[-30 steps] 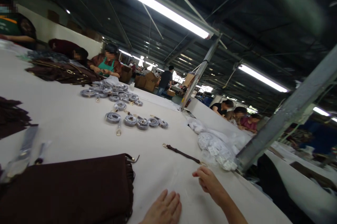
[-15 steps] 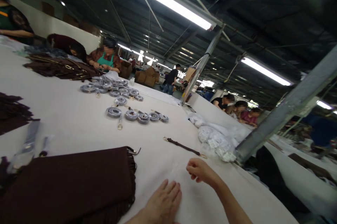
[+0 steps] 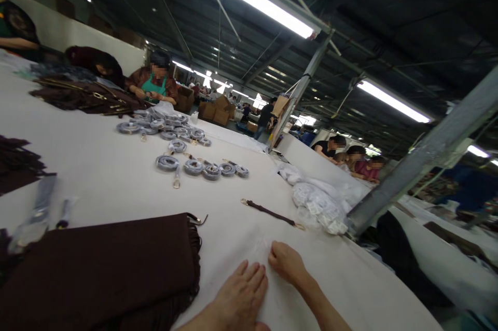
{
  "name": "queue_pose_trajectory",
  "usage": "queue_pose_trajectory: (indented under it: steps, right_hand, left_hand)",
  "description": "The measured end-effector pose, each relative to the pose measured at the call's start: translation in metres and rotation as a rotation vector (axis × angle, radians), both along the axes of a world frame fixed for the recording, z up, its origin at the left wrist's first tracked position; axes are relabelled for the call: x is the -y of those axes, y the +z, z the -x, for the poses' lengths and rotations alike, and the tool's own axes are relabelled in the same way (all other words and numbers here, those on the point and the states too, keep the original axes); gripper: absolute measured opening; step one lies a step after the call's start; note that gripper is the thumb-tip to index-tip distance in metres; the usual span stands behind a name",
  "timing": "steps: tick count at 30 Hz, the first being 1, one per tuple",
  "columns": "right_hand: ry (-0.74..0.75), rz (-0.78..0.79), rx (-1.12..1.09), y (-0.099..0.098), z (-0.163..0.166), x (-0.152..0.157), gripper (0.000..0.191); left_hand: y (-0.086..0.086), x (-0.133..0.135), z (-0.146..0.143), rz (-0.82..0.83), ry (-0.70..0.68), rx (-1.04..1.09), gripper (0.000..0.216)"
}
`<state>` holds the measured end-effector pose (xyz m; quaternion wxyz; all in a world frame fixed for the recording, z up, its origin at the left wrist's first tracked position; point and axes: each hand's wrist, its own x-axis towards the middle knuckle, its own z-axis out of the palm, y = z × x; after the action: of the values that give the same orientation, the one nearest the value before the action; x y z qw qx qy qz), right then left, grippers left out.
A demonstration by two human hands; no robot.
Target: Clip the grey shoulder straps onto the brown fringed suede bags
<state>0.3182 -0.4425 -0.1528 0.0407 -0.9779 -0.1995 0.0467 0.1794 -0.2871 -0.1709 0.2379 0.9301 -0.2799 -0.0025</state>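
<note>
My left hand (image 3: 240, 297) lies flat and open on the white table (image 3: 97, 175), just right of a dark brown fringed bag (image 3: 101, 269). Beside it, my right hand (image 3: 285, 262) rests on the table with its fingers curled under; whether they pinch anything is hidden. A thin brown strap (image 3: 268, 212) with gold clasps lies a short way beyond my right hand.
Several coiled grey-wrapped straps (image 3: 194, 167) lie mid-table. A heap of white plastic packets (image 3: 319, 205) sits by a slanted metal post (image 3: 412, 165). More brown bags (image 3: 85, 97) lie far left. People work at the far end and at the right table.
My right hand has come down and back toward my left hand, from hovering near the brown strap to resting on the table. The view has shifted slightly.
</note>
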Motion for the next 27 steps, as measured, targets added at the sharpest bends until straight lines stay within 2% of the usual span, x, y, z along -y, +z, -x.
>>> queue_pose_trajectory:
  steps: [5, 9, 12, 15, 17, 19, 22, 25, 27]
  right_hand:
    - [-0.013, -0.238, -0.163, 0.018, -0.002, 0.011, 0.014]
    - [0.018, -0.462, -0.351, 0.045, 0.005, 0.02, 0.023]
    - [0.069, -0.779, -0.529, 0.059, 0.017, 0.014, 0.024]
    - [0.112, -1.106, -0.757, 0.067, 0.027, -0.001, 0.032]
    - [0.132, -1.199, -0.819, 0.069, 0.031, -0.013, 0.034]
    - [0.141, -1.269, -0.836, 0.071, 0.032, -0.025, 0.035]
    - [0.107, -1.385, -0.827, 0.072, 0.029, -0.04, 0.034]
    - [0.016, -1.503, -0.806, 0.073, 0.024, -0.051, 0.036]
    - [-0.012, -1.504, -0.78, 0.07, 0.02, -0.056, 0.036]
  left_hand:
    - [-0.012, 0.001, -0.006, -0.01, -0.025, 0.065, 0.077]
    - [-0.032, 0.006, -0.02, -0.06, 0.004, 0.17, 0.047]
    - [-0.038, 0.01, -0.03, -0.082, 0.046, 0.222, 0.04]
    - [-0.025, 0.009, -0.036, -0.08, 0.089, 0.128, 0.035]
    - [-0.007, 0.004, -0.035, 0.005, 0.144, 0.047, 0.032]
    - [0.013, -0.004, -0.031, 0.171, 0.228, -0.007, 0.028]
    - [0.037, -0.018, -0.024, 0.454, 0.364, -0.093, 0.034]
    - [0.047, -0.033, -0.021, 0.719, 0.42, -0.175, 0.035]
    - [0.052, -0.045, -0.021, 0.883, 0.428, -0.22, 0.033]
